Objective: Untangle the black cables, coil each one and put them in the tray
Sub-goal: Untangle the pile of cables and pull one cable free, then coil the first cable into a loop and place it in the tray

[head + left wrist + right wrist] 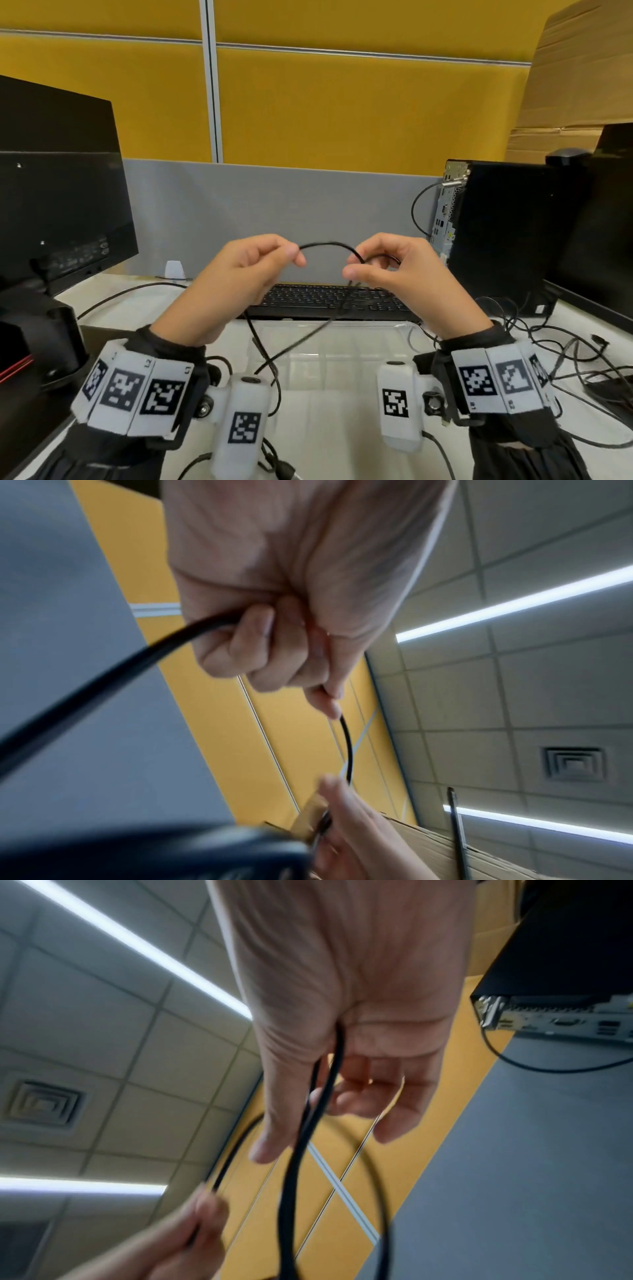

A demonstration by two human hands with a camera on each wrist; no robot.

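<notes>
Both hands are raised above the bench (342,428), palms turned toward each other, over the keyboard (329,301). The left hand (239,270) pinches a black cable (325,244) between thumb and curled fingers (253,642); the cable leaves the heel of this hand and hangs down toward the bench. The right hand (394,267) holds the same cable with fingers (369,1096) loosely curled round a loop of it, the thumb extended. Between the two hands the cable forms a short upward arch.

A clear tray (404,329) lies on the bench just in front of the keyboard, below the hands; cable strands cross above it, and whether any rests inside cannot be told. More black cables (582,359) lie tangled near the right edge of the bench. A monitor (58,205) stands at the left edge and a computer tower (496,233) at the back right, leaving open bench between them.
</notes>
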